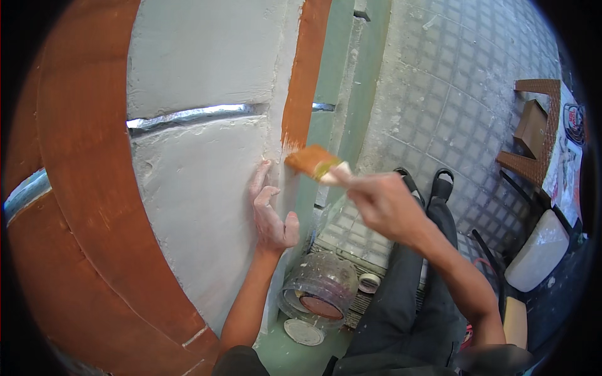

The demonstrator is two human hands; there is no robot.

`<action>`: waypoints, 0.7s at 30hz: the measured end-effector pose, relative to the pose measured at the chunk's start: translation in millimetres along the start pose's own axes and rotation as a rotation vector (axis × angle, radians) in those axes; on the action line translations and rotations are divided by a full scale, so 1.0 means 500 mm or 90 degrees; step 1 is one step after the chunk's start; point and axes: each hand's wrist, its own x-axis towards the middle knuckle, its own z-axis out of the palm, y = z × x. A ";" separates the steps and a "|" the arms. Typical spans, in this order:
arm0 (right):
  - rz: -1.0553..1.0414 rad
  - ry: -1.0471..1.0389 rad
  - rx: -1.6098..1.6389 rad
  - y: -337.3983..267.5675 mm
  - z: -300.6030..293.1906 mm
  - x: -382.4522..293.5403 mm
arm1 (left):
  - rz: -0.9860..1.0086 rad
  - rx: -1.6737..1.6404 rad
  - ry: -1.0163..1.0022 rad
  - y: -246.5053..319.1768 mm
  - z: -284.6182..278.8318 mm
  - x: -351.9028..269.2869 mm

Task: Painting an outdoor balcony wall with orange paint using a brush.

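Observation:
My right hand (392, 202) grips a paintbrush (314, 163) by its handle. Orange-brown paint covers the bristles, whose tip meets the edge of a wall or pillar. Just above the bristles runs a painted orange-brown strip (303, 80), ending in a ragged, streaky lower edge. My left hand (270, 216), dusted white, rests against the pale plastered face (197, 202) beside that edge. Its fingers are bent and apart, with nothing held. Below my left hand stands a paint-spattered clear plastic tub (324, 282) with reddish paint in a container inside it.
A round lid (304, 332) lies by the tub, and a tape roll (369, 283) sits beside it. At the right are a woven brown stool or table (555, 122), a cardboard box (531, 127) and a chair with a pale pad (538, 251). Patterned tiles (451, 94) cover the floor.

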 end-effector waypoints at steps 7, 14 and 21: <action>0.026 0.208 -0.081 -0.032 -0.041 0.116 | 0.012 -0.015 0.000 -0.001 0.006 0.003; -0.009 0.042 -0.222 -0.013 0.020 0.028 | 0.002 -0.016 0.002 -0.001 0.001 -0.002; -0.080 0.161 -0.158 -0.013 -0.066 0.051 | 0.002 -0.005 -0.010 0.005 -0.004 0.002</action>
